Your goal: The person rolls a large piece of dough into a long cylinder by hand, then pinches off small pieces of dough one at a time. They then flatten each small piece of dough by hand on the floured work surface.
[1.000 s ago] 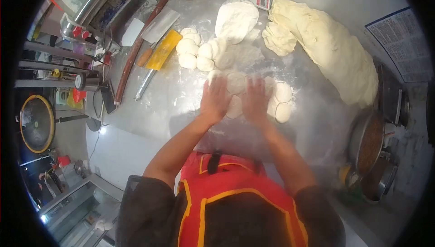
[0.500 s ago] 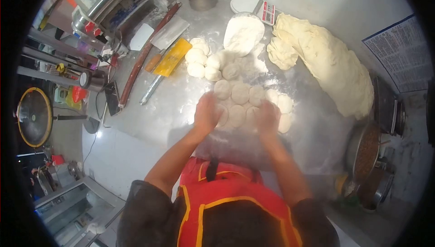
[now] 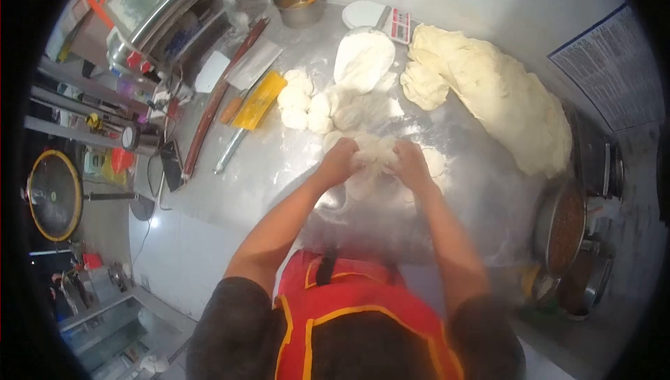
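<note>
Flattened dough pieces (image 3: 373, 153), blurred by motion and flour dust, are bunched between my two hands over the steel table. My left hand (image 3: 340, 162) curls round their left side, while my right hand (image 3: 411, 164) closes on the right side. Both sets of fingertips are partly hidden by the dough. A pale dough round (image 3: 434, 162) lies just right of my right hand. Beyond my left hand sits a cluster of smooth dough balls (image 3: 296, 101). Further back, a scoop of white flour (image 3: 363, 60) rests on the table.
A large dough mass (image 3: 488, 94) lies at the back right. A digital scale (image 3: 399, 25) and metal pot (image 3: 299, 3) stand along the wall. On the left are a yellow-bladed scraper (image 3: 262, 101), a flat metal blade (image 3: 255, 64) and a long brown rod (image 3: 216, 97). A pan of filling (image 3: 564, 230) stands at right.
My hands have come closer together and gathered the dough rounds that lay flat in rows between them. A haze of flour now hangs there. The whole view has shifted slightly.
</note>
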